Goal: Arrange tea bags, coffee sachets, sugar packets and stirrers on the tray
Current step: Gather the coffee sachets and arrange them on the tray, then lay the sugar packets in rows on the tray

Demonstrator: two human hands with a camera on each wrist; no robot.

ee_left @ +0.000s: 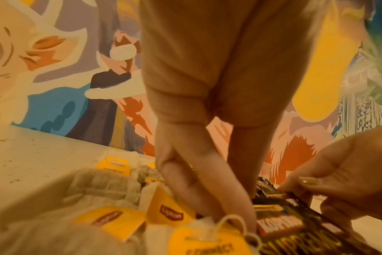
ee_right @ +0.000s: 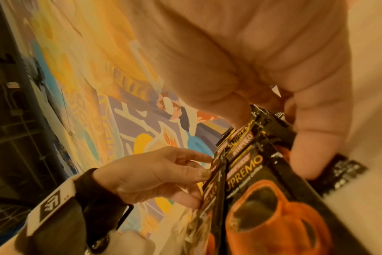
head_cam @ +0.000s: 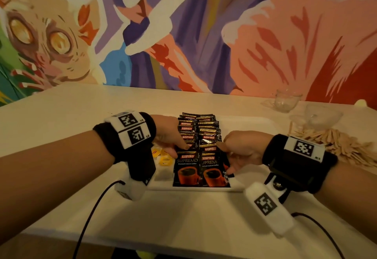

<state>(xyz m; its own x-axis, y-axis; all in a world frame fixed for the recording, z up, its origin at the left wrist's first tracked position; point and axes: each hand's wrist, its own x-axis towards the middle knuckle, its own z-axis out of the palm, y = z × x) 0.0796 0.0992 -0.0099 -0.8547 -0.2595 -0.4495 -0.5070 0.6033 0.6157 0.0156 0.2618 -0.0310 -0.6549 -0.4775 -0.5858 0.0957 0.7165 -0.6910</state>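
Two overlapping columns of black Kopiko coffee sachets (head_cam: pixel 199 148) lie down the middle of the white tray (head_cam: pixel 248 125). My left hand (head_cam: pixel 180 149) pinches the left column's edge between thumb and fingers; the right wrist view shows this left hand (ee_right: pixel 199 172) too. My right hand (head_cam: pixel 223 156) grips the right column, thumb on top and fingers curled under its edge (ee_left: pixel 312 189). Tea bags with yellow Lipton tags (head_cam: pixel 164 159) lie on the tray just left of the sachets, close under my left hand (ee_left: pixel 229 207). I see no sugar packets.
A heap of wooden stirrers (head_cam: pixel 336 142) lies on the white table right of the tray. Two glass cups (head_cam: pixel 285 99) (head_cam: pixel 322 116) stand at the back right. A painted wall closes the table's far side. Cables trail from both wrists toward the near edge.
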